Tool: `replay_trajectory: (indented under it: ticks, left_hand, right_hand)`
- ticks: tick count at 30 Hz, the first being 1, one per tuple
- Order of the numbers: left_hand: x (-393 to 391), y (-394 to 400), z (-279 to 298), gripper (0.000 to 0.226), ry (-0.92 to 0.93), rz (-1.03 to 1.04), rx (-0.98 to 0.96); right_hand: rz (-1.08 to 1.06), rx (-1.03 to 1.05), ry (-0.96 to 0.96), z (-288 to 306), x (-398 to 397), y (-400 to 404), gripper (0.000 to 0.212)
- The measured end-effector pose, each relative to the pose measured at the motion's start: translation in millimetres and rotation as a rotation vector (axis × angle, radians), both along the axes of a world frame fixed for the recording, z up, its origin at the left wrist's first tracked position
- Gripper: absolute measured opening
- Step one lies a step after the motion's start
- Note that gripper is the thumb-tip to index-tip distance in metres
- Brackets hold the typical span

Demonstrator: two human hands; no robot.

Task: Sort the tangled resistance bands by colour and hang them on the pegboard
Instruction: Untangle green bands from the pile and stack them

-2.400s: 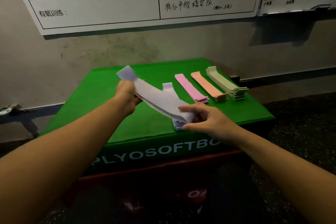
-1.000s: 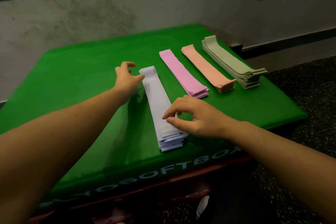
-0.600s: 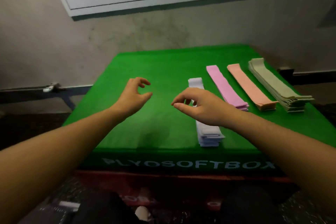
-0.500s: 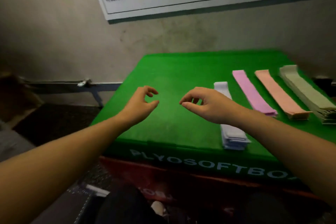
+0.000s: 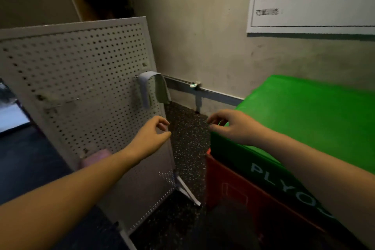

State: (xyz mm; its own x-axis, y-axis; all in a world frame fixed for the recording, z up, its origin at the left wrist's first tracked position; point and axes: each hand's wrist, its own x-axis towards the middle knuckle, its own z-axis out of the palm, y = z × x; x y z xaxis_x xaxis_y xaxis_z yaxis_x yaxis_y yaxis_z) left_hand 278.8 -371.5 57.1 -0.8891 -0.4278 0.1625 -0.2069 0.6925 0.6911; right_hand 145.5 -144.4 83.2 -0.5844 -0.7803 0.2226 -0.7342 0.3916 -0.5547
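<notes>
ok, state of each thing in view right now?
pegboard: standing upright on the floor
pale band: hanging on a peg
pink band: low on the pegboard, partly hidden
left hand: empty, fingers loosely curled
right hand: empty, loosely curled
green box: visible top bare

A dim room: stained beige wall (image 5: 213,32) with a whiteboard (image 5: 316,6) upper right, dark speckled floor (image 5: 188,148), grey rail (image 5: 205,91) along the wall's base.
</notes>
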Motion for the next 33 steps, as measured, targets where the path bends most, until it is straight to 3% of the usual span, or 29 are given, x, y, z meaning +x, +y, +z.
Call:
replay_trajectory:
  ticks: [5,13,20,22,24,26,28,33]
  left_hand:
    - [16.1,-48.5,2.3,0.031,0.106,0.149,0.155]
    - [-58.0,-91.9,24.2,0.056,0.330,0.295,0.241]
    - [-112.5,-109.3,9.4,0.078,0.321,0.398,0.301]
    - [-118.5,-112.6,7.3,0.072,0.331,0.398,0.364]
    - [-120.2,-115.1,5.5,0.054,0.341,0.394,0.378]
    - [-118.3,-118.4,4.1,0.031,0.379,0.398,0.361]
    - [-112.0,-121.1,6.2,0.020,0.419,0.397,0.318]
    - [-91.8,-118.1,30.7,0.021,0.535,0.342,0.188]
  right_hand:
    - [-0.021,0.030,-0.060,-3.0,3.5,-76.2,0.023]
    - [-0.165,-0.139,-0.253,14.8,-46.8,-168.8,0.059]
    - [-0.180,-0.095,-0.329,6.2,-95.8,-234.2,0.073]
    - [-0.120,-0.070,-0.365,4.1,-100.6,-246.8,0.058]
    - [-0.087,-0.064,-0.339,3.0,-102.1,-254.1,0.031]
    - [-0.095,-0.124,-0.316,4.6,-100.2,-254.7,0.019]
    - [-0.118,-0.204,-0.258,7.3,-97.9,-250.1,0.022]
    - [-0.216,-0.313,-0.080,29.4,-93.5,-221.2,0.035]
